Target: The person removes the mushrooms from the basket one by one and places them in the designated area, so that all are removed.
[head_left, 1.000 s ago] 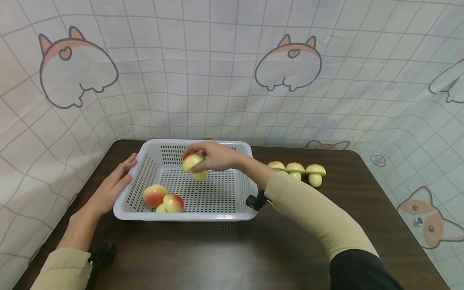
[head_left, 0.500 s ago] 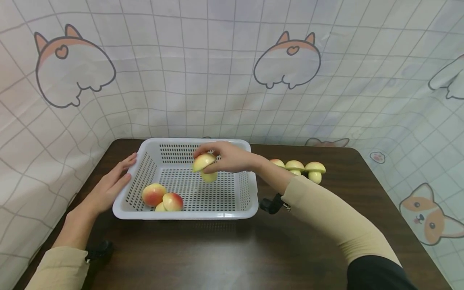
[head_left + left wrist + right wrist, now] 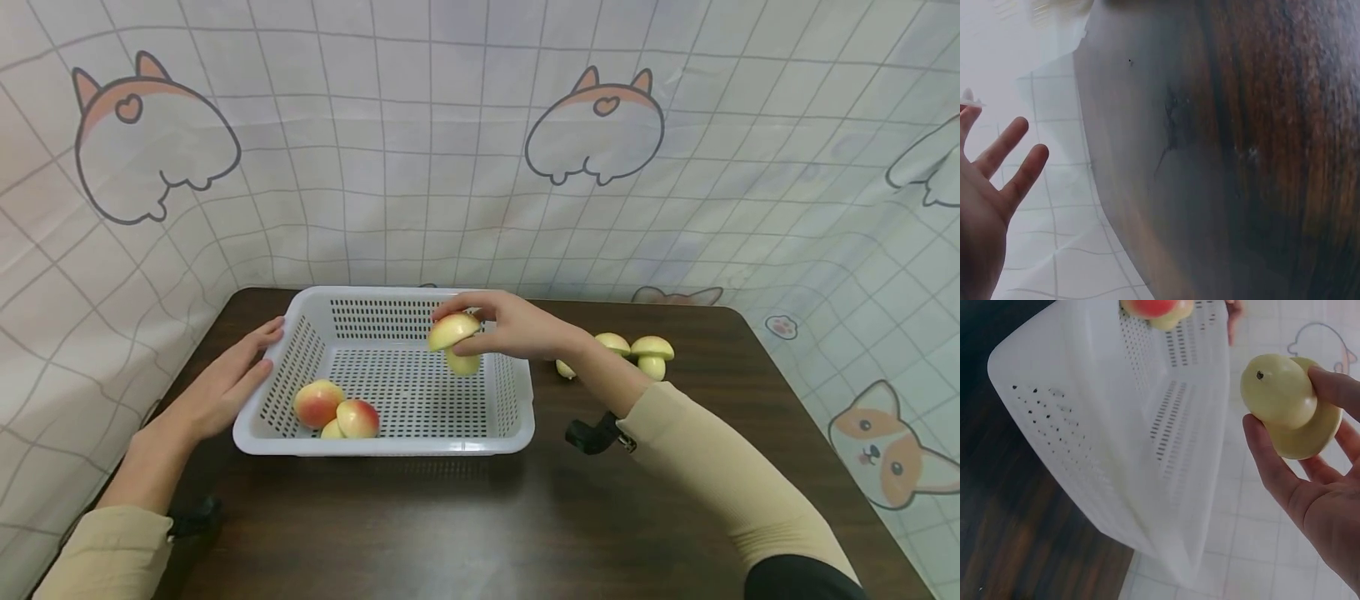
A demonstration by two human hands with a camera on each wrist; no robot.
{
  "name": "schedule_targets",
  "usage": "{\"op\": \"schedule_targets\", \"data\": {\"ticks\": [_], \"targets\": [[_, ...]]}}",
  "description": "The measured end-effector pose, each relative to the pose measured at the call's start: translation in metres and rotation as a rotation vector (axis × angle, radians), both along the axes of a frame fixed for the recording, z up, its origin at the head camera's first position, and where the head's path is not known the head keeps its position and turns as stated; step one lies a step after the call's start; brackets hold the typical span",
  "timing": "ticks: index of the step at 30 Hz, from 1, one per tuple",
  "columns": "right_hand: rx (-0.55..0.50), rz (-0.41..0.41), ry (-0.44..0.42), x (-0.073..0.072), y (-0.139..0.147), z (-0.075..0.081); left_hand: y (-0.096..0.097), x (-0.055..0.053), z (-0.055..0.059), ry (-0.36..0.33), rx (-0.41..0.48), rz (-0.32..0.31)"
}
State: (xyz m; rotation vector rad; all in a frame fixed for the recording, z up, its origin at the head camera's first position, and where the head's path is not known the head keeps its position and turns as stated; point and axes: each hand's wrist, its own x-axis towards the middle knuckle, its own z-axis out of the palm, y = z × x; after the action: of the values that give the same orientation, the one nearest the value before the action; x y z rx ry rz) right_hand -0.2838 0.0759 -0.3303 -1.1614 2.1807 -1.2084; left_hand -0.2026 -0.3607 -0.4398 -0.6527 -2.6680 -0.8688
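Note:
My right hand (image 3: 517, 325) holds a toy mushroom (image 3: 454, 332) with a yellow-green stem and a red-tinged cap, above the right part of a white plastic basket (image 3: 382, 447). In the right wrist view, thumb and fingers grip the mushroom (image 3: 1279, 394) around its cap and stem, the stem's end facing the camera. At the basket's left side, my left hand (image 3: 221, 392) rests with extended fingers against the rim. Red-and-yellow mushrooms (image 3: 319, 403) lie in the basket's near left corner. The left wrist view catches only part of my left hand (image 3: 985, 206) and the table.
More toy mushrooms (image 3: 652, 357) stand in a row on the dark wooden table (image 3: 480, 525), right of the basket; my right forearm partly covers them. A white gridded cloth (image 3: 450, 208) with cartoon dogs hangs behind and around the table.
My right hand has moved to the right across the basket, carrying the mushroom. My left hand stays at the rim, and the basket holds its place.

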Motion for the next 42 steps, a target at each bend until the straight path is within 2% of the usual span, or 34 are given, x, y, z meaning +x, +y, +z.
{"op": "schedule_targets", "data": {"ticks": [6,12,18,27,35,42], "targets": [[-0.029,-0.063,-0.039,0.001,0.019,0.0,0.001,0.0,0.002,0.017,-0.026,-0.003],[-0.057,-0.093,-0.031,0.002,0.035,-0.002,0.001,0.002,0.003,0.001,-0.033,0.015],[-0.079,-0.132,-0.079,0.003,0.051,-0.01,0.0,0.002,0.004,0.01,-0.02,-0.008],[-0.054,-0.223,-0.047,0.007,0.072,-0.019,0.004,0.002,0.005,-0.028,-0.016,0.013],[-0.099,-0.257,-0.081,0.011,0.089,-0.029,0.003,0.002,0.003,-0.018,0.012,-0.004],[-0.088,-0.281,-0.071,0.015,0.105,-0.043,0.002,0.0,0.0,0.001,0.036,-0.022]]}}
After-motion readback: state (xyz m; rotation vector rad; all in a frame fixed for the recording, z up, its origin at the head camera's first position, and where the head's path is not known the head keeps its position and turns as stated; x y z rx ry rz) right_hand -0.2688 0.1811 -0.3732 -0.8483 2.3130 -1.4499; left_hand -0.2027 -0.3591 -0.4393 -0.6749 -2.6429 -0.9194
